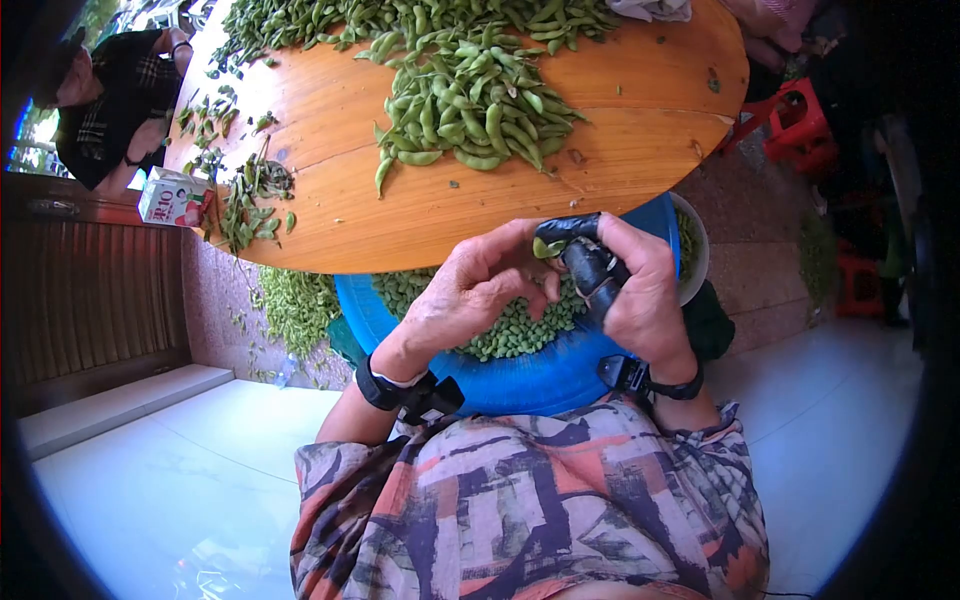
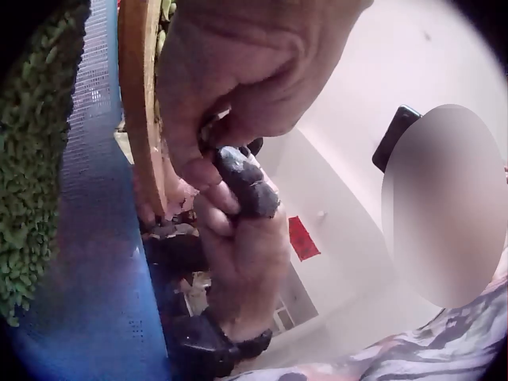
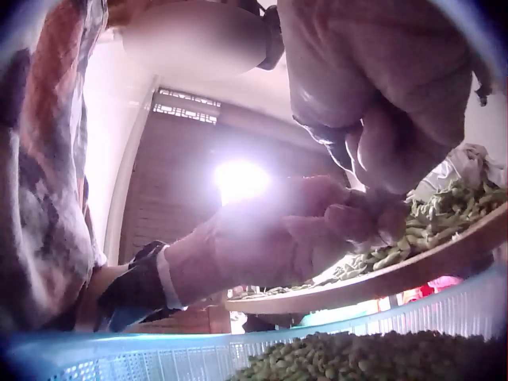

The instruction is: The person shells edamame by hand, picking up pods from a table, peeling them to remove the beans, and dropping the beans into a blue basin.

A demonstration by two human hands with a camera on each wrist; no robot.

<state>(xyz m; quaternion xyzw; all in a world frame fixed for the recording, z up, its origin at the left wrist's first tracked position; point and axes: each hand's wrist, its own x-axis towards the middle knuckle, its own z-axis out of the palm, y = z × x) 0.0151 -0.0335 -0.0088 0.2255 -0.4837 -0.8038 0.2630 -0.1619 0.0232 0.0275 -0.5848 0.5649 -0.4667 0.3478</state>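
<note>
My right hand (image 1: 640,290), with black tape wrapped on its thumb and index finger, pinches a green soybean pod (image 1: 543,247) at the fingertips. Beside it is my left hand (image 1: 465,295), fingers bent and index fingertip right at the pod; I cannot tell whether it grips the pod too. Fingers hide most of the pod in both wrist views. Below both hands is a blue mesh basket (image 1: 520,385) holding a heap of shelled green beans (image 1: 520,335). A pile of soybean pods (image 1: 470,110) lies on the wooden table (image 1: 320,190) in front.
Leafy scraps (image 1: 245,205) and a drink carton (image 1: 172,197) sit at the table's left edge. More pods lie on the floor (image 1: 298,305) at left. A pale bowl (image 1: 697,250) stands right of the basket, red stools (image 1: 800,125) farther right. Another person (image 1: 115,100) is at upper left.
</note>
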